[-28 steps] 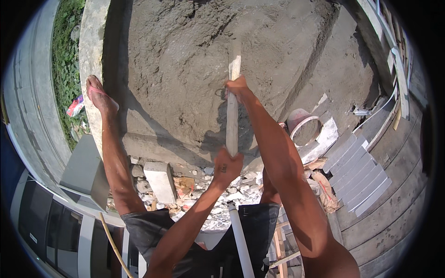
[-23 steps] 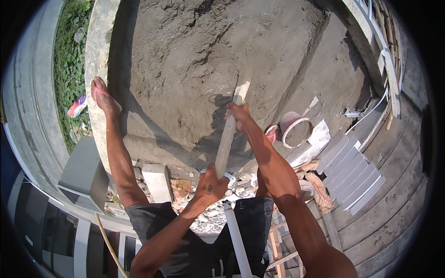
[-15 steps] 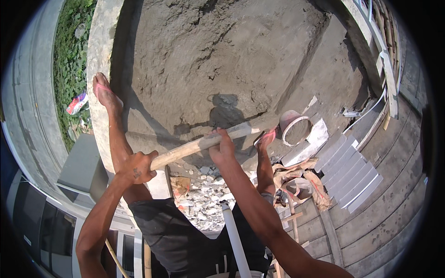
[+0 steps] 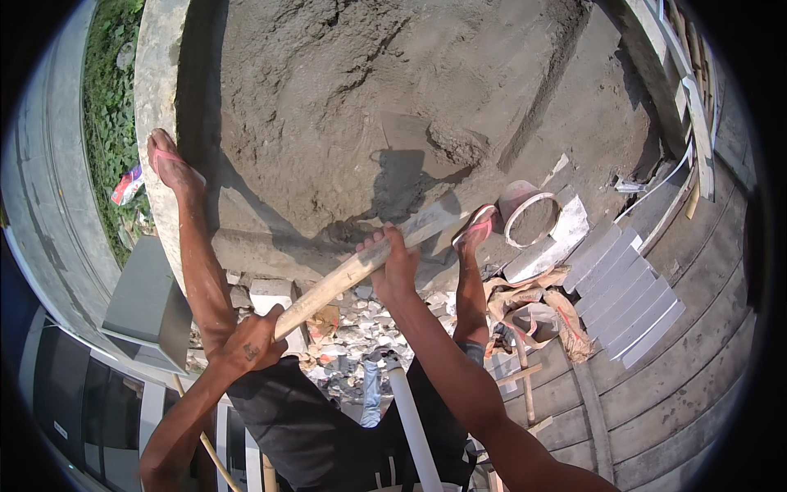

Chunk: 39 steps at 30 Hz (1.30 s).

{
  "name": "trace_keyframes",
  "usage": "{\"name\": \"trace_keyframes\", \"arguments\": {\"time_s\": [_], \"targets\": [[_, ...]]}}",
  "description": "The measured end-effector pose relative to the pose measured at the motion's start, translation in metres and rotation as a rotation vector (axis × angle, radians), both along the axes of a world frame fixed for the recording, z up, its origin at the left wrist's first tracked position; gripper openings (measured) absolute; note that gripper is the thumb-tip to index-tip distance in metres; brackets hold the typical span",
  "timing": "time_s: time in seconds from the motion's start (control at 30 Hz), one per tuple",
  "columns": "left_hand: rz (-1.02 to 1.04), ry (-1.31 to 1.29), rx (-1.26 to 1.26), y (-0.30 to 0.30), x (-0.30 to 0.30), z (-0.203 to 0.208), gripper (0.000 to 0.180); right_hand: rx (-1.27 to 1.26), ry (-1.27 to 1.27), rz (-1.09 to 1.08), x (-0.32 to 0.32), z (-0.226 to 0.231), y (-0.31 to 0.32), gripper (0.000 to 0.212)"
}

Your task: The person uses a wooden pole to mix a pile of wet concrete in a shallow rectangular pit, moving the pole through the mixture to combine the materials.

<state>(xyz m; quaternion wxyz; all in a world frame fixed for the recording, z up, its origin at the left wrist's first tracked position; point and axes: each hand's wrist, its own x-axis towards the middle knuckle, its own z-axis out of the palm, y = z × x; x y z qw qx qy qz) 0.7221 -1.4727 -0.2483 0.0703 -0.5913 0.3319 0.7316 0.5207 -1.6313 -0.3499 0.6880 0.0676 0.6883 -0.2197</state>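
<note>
My left hand point(image 4: 254, 340) is closed round the near end of a pale wooden tool handle point(image 4: 332, 293), low and to the left. Farther up the same handle, my right hand point(image 4: 396, 266) grips it, thumb on one side and fingertips showing on the other. The handle slants up to the right over wet grey mortar point(image 4: 320, 131). A flat grey shape lies in the mortar near a small heap, but I cannot tell whether it is the tool's head. My shadow falls across the mortar.
My sandalled feet straddle the mortar: one on a concrete ledge point(image 4: 156, 82), one beside a mortar-smeared bucket point(image 4: 531, 215). Grey strips point(image 4: 623, 291) and torn paper sacks point(image 4: 566, 324) lie at right. White rubble point(image 4: 352, 328) is below, and a white pipe point(image 4: 410, 418) stands near my legs.
The handle's near end and my left hand have moved slightly down and right. My right hand's fingers show more beyond the handle. A flat grey shape now shows in the mortar.
</note>
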Motion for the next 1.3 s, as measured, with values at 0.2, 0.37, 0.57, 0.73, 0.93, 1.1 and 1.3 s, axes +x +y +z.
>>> {"name": "trace_keyframes", "arguments": {"time_s": [0.2,0.37,0.57,0.73,0.93,1.1,1.3], "targets": [[0.512,0.038,0.276,-0.145,-0.159,-0.09,0.036,0.113,0.229,0.581,-0.053,-0.185,-0.125,0.035],[0.614,-0.031,-0.086,-0.133,-0.204,-0.101,0.042,-0.175,0.356,0.669,-0.062,-0.15,-0.168,0.046],[0.774,0.004,-0.178,-0.239,-0.308,-0.155,0.043,-0.495,0.53,0.734,-0.152,-0.16,-0.303,0.019],[0.767,0.041,-0.127,-0.303,-0.323,-0.199,0.041,-0.455,0.526,0.83,-0.169,-0.214,-0.376,0.02],[0.555,-0.083,0.09,-0.184,-0.281,-0.149,0.052,0.001,0.454,0.64,-0.184,-0.218,-0.2,0.013],[0.371,-0.075,0.207,-0.146,-0.222,-0.109,0.053,0.142,0.283,0.363,-0.17,-0.209,-0.112,0.011],[0.138,-0.023,0.012,-0.089,-0.107,-0.057,0.04,0.082,0.153,0.016,-0.108,-0.128,-0.036,0.012]]}}
